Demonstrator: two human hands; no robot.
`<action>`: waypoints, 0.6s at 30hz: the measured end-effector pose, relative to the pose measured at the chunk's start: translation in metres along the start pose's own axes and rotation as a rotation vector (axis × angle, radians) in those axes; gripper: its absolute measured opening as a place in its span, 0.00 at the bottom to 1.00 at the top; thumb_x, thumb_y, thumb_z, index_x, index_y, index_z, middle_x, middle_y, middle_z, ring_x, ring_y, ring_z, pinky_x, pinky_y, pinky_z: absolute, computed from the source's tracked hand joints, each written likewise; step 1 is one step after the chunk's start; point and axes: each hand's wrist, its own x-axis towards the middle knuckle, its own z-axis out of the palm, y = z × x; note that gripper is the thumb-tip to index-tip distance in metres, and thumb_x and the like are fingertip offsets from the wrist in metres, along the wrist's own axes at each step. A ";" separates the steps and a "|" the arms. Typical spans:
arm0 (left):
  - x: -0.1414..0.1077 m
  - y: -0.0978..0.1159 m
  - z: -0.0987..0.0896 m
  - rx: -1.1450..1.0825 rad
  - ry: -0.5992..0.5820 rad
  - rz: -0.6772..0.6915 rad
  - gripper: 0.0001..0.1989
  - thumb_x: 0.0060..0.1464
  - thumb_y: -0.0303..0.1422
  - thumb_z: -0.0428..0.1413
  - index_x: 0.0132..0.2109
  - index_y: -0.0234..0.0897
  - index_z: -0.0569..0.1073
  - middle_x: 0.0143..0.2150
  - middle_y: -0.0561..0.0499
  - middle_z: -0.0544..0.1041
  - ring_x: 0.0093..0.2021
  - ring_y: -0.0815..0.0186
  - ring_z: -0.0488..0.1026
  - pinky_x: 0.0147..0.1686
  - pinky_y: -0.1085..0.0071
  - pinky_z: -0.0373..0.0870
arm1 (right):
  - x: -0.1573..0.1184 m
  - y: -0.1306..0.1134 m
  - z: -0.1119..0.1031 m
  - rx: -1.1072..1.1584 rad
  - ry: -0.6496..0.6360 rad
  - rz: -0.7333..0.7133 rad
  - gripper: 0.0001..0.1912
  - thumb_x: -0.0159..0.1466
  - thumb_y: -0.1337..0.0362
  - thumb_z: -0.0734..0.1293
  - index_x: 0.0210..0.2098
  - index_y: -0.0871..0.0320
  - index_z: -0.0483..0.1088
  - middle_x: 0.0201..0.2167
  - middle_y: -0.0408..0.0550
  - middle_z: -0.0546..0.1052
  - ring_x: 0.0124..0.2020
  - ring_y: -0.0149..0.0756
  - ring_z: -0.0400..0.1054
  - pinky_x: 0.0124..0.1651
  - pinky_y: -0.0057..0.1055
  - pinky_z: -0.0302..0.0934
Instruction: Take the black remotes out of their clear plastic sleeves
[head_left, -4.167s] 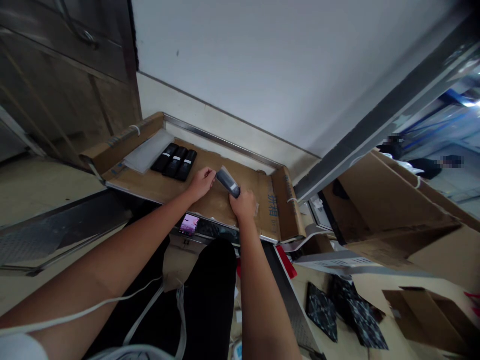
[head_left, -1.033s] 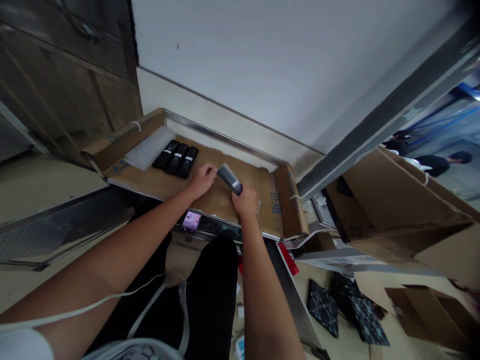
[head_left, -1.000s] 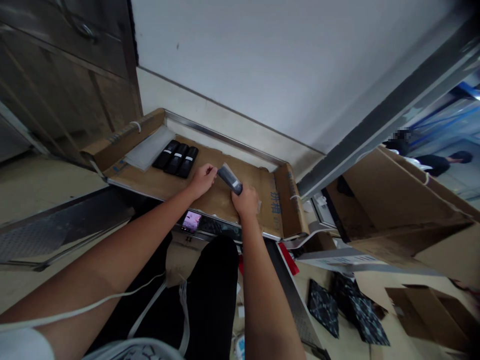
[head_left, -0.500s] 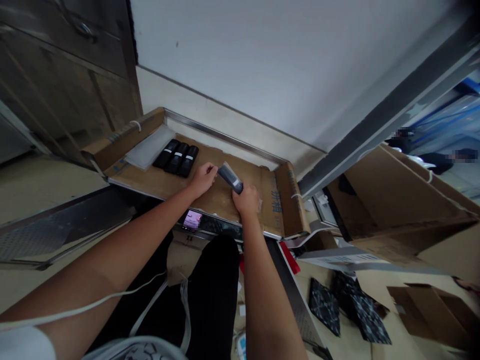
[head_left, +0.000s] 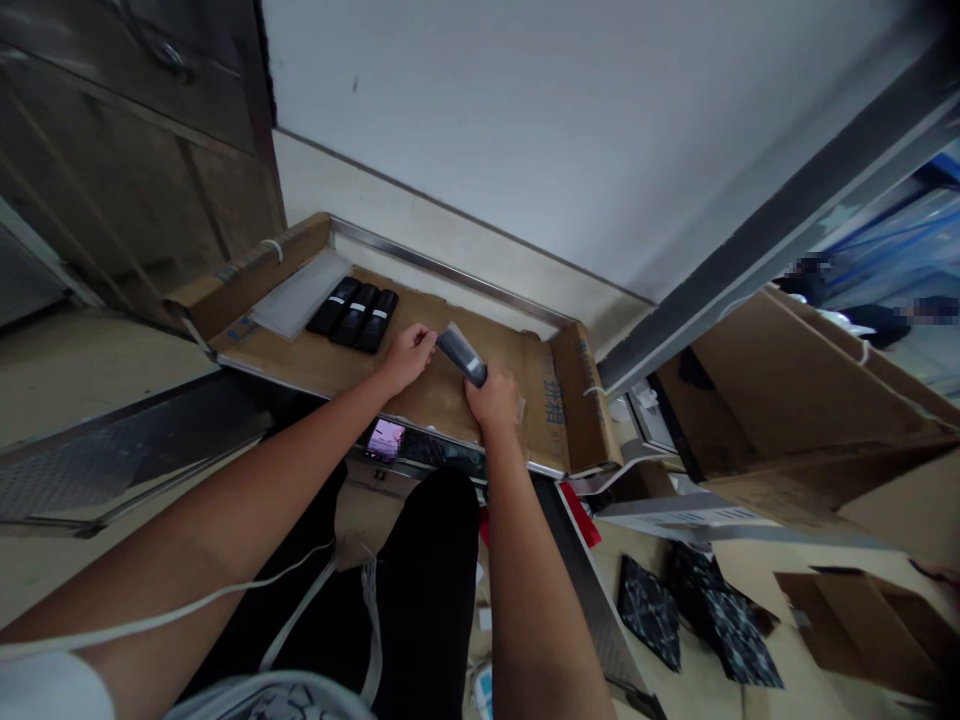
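A black device (head_left: pixel 463 358) in a clear sleeve (head_left: pixel 452 335) is held over the middle of a cardboard sheet (head_left: pixel 517 400), nearer its front metal edge than its back one. Its long axis slants across the view from upper left to lower right, and whether it touches the cardboard is hard to make out. The sleeve's loose clear end points up and to the left, while the device's lower end points toward the right hand (head_left: pixel 493 398).

The right hand is closed around that lower end, with its fingers hiding the tip; a pale band on the device shows just above them. The left hand (head_left: pixel 409 358) is on the upper left side of the device, and its fingertips (head_left: pixel 430 343) reach the clear end of the sleeve. Whether they pinch the sleeve or only rest just beside it cannot be told.

Three black devices (head_left: pixel 352 315) lie side by side toward the sheet's back left corner, next to a clear plastic bag (head_left: pixel 300 293). A phone (head_left: pixel 385 440) with a pink screen sits just below the sheet's front edge, between the forearms. Far to the right, past some cardboard flaps (head_left: pixel 787 390), two blurred people (head_left: pixel 862 320) are too small to make out.
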 end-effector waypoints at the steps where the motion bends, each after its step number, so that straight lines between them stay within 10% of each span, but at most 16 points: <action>1: 0.000 0.000 0.000 -0.002 0.000 0.001 0.09 0.58 0.35 0.52 0.31 0.38 0.66 0.23 0.56 0.67 0.20 0.73 0.63 0.20 0.77 0.58 | 0.000 0.000 0.000 0.001 -0.007 0.000 0.15 0.63 0.57 0.65 0.46 0.58 0.69 0.41 0.55 0.75 0.43 0.45 0.68 0.46 0.35 0.57; 18: -0.001 0.001 0.000 0.007 0.000 -0.014 0.09 0.58 0.36 0.51 0.31 0.38 0.65 0.23 0.56 0.67 0.20 0.73 0.63 0.19 0.77 0.58 | -0.001 -0.003 -0.004 0.007 -0.012 0.012 0.15 0.63 0.57 0.65 0.46 0.58 0.70 0.41 0.56 0.76 0.44 0.46 0.69 0.46 0.36 0.59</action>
